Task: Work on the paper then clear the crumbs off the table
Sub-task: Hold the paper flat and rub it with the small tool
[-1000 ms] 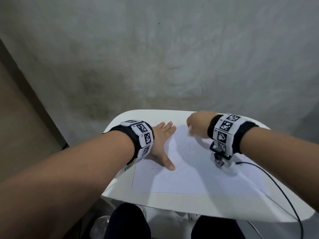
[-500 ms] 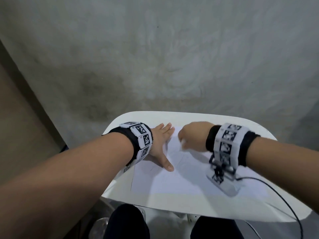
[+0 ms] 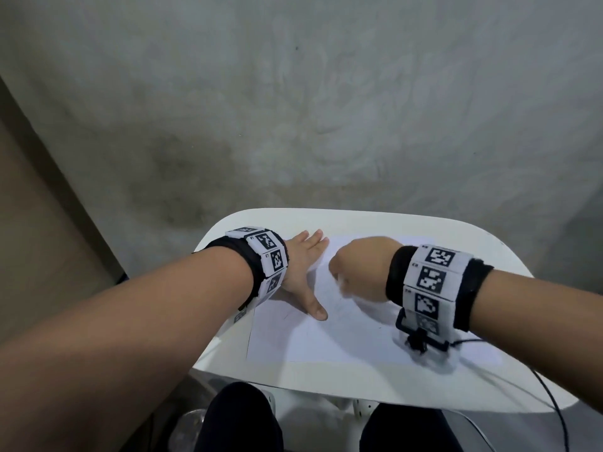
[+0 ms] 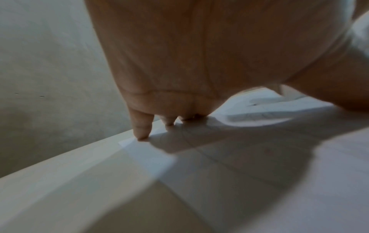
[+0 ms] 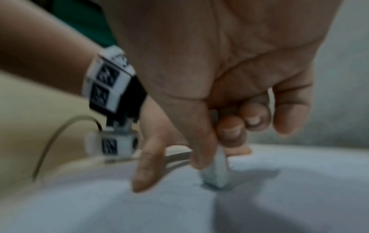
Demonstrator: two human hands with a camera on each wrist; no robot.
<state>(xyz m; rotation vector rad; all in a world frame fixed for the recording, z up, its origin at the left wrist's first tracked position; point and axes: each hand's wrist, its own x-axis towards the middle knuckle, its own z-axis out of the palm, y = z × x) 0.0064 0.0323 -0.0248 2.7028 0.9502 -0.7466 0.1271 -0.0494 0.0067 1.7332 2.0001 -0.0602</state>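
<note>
A white sheet of paper (image 3: 329, 334) with faint pencil lines lies on the small white table (image 3: 385, 220). My left hand (image 3: 305, 269) lies flat on the paper's left part, fingers straight, thumb spread toward me; in the left wrist view its fingertips (image 4: 142, 132) press near the paper's far corner (image 4: 143, 151). My right hand (image 3: 359, 269) is curled over the middle of the sheet and pinches a small white eraser (image 5: 215, 171) between thumb and fingers, its end pressed on the paper (image 5: 279, 197). The head view shows only a white blur of the eraser (image 3: 341, 282).
A grey wall (image 3: 326, 109) rises right behind the table. A black cable (image 3: 551, 396) runs from my right wrist camera (image 3: 421, 340) over the table's near right edge. My knees (image 3: 241, 419) sit under the near edge.
My right hand has slid left across the paper toward my left hand, blurred with motion. The left hand has stayed flat on the sheet.
</note>
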